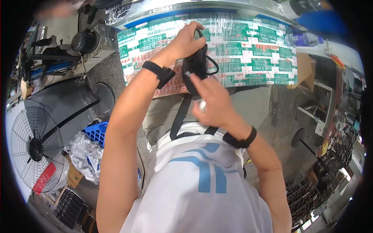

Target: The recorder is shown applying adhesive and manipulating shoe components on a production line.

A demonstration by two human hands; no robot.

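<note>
A black shoe (194, 68) with a loop of thin black cord at its side lies on a tabletop (252, 58) covered in green, white and red printed tape. My left hand (189, 42) grips the shoe's far end, fingers curled around its edge. Over the near end, my right hand (213, 99) is slightly blurred, its index finger stretched toward the shoe. Between the thumb and curled fingers of that hand shows a small white object (202, 105), mostly hidden. A small greyish patch is visible by the index fingertip; what it is I cannot tell.
A purple-capped clear bottle (307, 39) lies at the table's right end, above a cardboard box (307, 72). At left stand a caged fan (35, 149), a motor-driven machine (87, 42) and a blue crate (96, 133) with clear plastic. Racks (311, 190) of dark items fill the lower right.
</note>
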